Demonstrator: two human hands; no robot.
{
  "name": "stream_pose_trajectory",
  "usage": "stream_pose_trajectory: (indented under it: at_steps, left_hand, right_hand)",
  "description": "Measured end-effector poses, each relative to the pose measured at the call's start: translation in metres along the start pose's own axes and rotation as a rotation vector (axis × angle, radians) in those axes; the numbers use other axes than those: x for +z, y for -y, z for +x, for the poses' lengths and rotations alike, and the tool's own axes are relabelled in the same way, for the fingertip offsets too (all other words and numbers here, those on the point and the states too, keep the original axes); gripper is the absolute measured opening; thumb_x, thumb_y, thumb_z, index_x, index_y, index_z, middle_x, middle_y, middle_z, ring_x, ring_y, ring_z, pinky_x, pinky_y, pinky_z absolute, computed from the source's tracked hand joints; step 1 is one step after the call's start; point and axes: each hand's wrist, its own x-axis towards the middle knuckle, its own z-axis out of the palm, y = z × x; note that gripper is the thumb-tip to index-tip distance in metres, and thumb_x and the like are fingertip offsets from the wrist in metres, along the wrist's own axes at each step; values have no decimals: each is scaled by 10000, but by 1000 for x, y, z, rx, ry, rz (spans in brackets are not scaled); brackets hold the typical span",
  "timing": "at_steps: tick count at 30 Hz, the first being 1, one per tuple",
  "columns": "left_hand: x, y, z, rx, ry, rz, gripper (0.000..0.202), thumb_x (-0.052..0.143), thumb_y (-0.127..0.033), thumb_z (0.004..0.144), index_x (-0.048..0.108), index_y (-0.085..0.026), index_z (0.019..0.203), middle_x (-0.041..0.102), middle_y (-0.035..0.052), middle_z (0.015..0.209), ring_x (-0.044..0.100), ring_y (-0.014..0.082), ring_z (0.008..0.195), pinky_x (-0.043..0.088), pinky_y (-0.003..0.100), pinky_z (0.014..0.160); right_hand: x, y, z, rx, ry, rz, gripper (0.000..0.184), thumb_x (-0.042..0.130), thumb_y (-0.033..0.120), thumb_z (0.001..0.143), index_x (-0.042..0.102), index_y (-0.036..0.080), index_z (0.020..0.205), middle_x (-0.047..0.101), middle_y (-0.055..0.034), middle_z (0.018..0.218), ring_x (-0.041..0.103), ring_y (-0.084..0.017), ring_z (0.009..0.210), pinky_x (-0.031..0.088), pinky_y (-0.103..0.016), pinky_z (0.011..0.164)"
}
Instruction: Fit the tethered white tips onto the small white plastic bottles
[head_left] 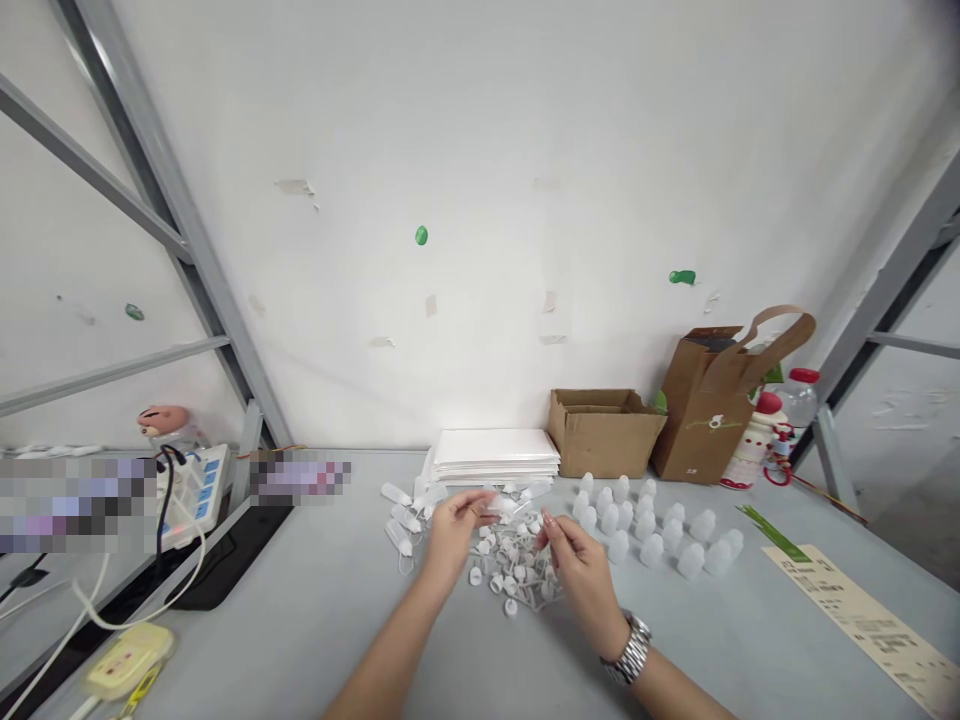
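Yellow block: pale yellow plastic block (129,660), well left of the cap pile (517,575) and nearer the wearer.
Watch: metal-band wristwatch (628,648) on the right wrist, nearer than the pile and to its right.
Table: grey top (300,640), running under the pile and out to both sides of it.
Paper: long printed strip (855,620), well right of the pile; green strip (776,535) at its far end.
Cap pile: loose white caps, many with thin straps or tails, heaped between and below the hands.
Right hand: right hand (576,550), at the pile's right edge; thumb and index finger drawn together, cannot tell whether anything is between them.
Left hand: left hand (456,530), at the pile's far left edge; thumb and fingers pinching a small translucent bottle.
Held bottle: small translucent bottle (501,505), tilted on its side above the far part of the pile.
Lying bottles: several bottles (405,518) on their sides, left of the pile.
Standing bottles: group of frosted bottles (651,550), upright, right of the pile.
White stack: flat white sheets or pads (495,452), just beyond the pile.
Carton: open cardboard box (607,445), beyond the pile, to its right.
Bag: brown handled bag (697,425), right of the pile, farther back.
Wall: white wall (480,150), behind the pile, with green stickers (421,235).
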Motion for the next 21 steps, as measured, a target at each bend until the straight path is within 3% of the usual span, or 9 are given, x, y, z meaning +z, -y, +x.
stream_pose_trajectory:
  at_steps: [5,7,9,11,14,16,21]
  left_hand:
    - [-3,-1,1,15,-62,-7,249,646,-357,618,667,-148,753,710,59,816,651,189,707,531,338,693]
    - [-2,-2,0,28,-53,-9,240,665,-347,599,671,-156,744,711,56,812,647,198,750,528,327,697]
    - [0,-2,-1,30,-13,-16,237,679,-333,587,675,-161,751,710,58,824,642,206,782,523,323,704]
    - [3,-2,-4,25,49,-20,232,687,-316,585,676,-162,759,708,65,845,638,213,804,516,323,712]
    - [6,-2,-7,31,94,-6,217,688,-284,591,679,-162,770,703,73,865,631,220,831,505,324,732]
    - [8,-2,-10,33,93,8,204,683,-268,593,679,-163,768,701,75,870,628,222,842,500,324,740]
    - [10,2,-12,50,91,57,186,666,-265,614,672,-166,772,696,66,863,625,209,838,491,310,750]
  right_hand:
    - [-1,3,0,-12,91,-42,390,339,450,870,533,197,646,515,8,598,476,-148,577,385,-248,567]
    - [-2,3,3,12,108,-23,313,378,450,856,561,197,842,557,-6,710,508,-158,642,413,-254,598]
    - [-4,1,6,19,74,-5,349,422,449,838,502,200,1069,572,-30,869,530,-171,759,430,-274,696]
    - [-5,-1,9,0,58,9,383,426,444,837,461,208,1136,558,-44,958,526,-178,839,419,-288,766]
    - [-5,-2,10,-35,126,4,293,375,440,859,546,203,886,559,-23,816,520,-171,762,413,-275,706]
    - [-3,-3,10,-13,175,6,333,348,449,866,501,202,702,515,6,662,492,-155,642,396,-261,615]
    - [2,-9,11,48,209,37,379,328,480,857,409,206,607,456,30,548,460,-136,535,374,-244,514]
